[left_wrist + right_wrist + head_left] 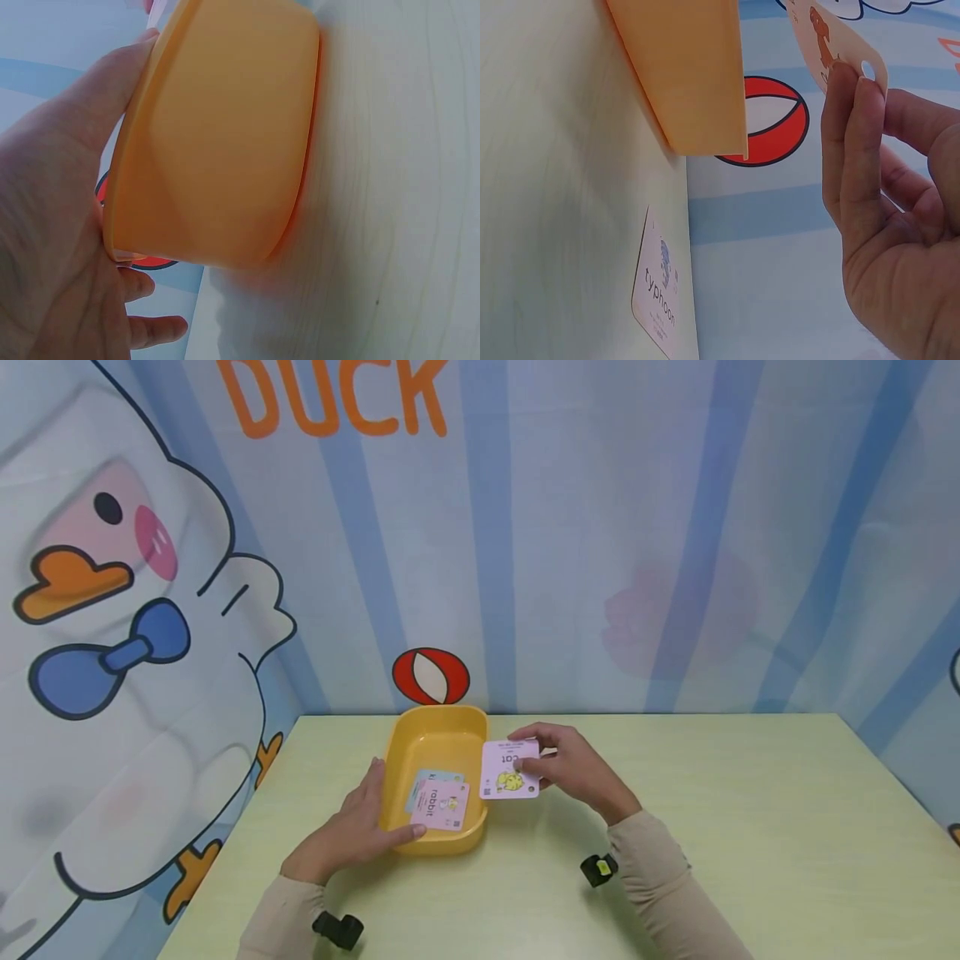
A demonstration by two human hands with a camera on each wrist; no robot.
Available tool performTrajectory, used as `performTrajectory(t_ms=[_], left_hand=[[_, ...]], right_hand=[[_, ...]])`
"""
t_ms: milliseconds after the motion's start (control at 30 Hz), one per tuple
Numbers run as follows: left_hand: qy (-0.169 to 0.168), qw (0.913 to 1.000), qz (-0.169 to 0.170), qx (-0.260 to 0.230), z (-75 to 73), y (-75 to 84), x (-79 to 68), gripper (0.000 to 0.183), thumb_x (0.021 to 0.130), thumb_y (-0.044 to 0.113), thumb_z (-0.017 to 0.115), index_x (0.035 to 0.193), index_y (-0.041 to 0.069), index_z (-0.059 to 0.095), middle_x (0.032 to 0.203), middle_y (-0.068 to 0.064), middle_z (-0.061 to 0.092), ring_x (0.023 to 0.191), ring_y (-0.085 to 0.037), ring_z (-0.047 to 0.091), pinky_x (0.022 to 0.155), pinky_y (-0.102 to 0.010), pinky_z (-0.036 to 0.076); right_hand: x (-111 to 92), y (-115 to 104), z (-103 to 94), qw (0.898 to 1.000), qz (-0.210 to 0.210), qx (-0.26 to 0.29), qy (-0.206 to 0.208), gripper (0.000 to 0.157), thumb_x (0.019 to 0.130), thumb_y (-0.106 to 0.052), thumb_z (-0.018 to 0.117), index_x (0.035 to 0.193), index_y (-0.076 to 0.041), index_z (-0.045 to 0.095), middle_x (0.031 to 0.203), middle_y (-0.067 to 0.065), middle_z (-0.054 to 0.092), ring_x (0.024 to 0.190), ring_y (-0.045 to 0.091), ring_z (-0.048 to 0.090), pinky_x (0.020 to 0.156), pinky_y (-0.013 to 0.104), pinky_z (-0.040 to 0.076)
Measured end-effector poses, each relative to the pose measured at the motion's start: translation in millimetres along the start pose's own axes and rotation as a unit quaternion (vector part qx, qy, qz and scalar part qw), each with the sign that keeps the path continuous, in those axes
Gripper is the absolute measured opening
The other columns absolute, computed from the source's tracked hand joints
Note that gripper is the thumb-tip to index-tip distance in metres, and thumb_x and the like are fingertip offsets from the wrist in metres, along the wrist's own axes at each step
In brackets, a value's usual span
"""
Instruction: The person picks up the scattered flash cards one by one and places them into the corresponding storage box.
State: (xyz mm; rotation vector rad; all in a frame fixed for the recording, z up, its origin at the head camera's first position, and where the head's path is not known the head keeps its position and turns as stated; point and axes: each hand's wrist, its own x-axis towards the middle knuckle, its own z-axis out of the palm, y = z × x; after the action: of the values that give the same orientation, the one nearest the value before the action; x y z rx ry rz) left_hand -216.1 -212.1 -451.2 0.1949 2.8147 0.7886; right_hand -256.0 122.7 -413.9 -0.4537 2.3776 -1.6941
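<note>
A yellow plastic tray sits on the table; inside lie a pink "rabbit" card and a blue card partly beneath it. My left hand rests against the tray's left side, fingers straight, thumb at the near rim; its wrist view shows the tray's outer wall. Over the tray's right rim, my right hand pinches a pink "cat" card between thumb and fingers. From the right wrist, the card's other face shows a brown animal and a punched corner hole.
A "typhoon" card lies flat on the table in the right wrist view. The pale table reaches back to a printed cloth backdrop with a duck and a ball. Each sleeve has a small black wrist camera.
</note>
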Motion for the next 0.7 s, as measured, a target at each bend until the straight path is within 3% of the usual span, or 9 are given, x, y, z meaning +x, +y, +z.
performTrajectory(t_ms=[700], left_hand=[[-0.004,1.0000,0.006,-0.002,-1.3,0.7,-0.3,0.133,0.078,0.073,0.070,0.162,0.007,-0.010,0.171,-0.017,-0.006,0.154,-0.045,0.011,0.118,-0.067,0.022]], right_hand=[[5,4,13.2,1.000,0.020,0.009,-0.002,0.032,0.093,-0.010,0.073,0.124,-0.014,0.069,0.110,0.008,0.069,0.085,0.023,0.070,0.071,0.035,0.062]])
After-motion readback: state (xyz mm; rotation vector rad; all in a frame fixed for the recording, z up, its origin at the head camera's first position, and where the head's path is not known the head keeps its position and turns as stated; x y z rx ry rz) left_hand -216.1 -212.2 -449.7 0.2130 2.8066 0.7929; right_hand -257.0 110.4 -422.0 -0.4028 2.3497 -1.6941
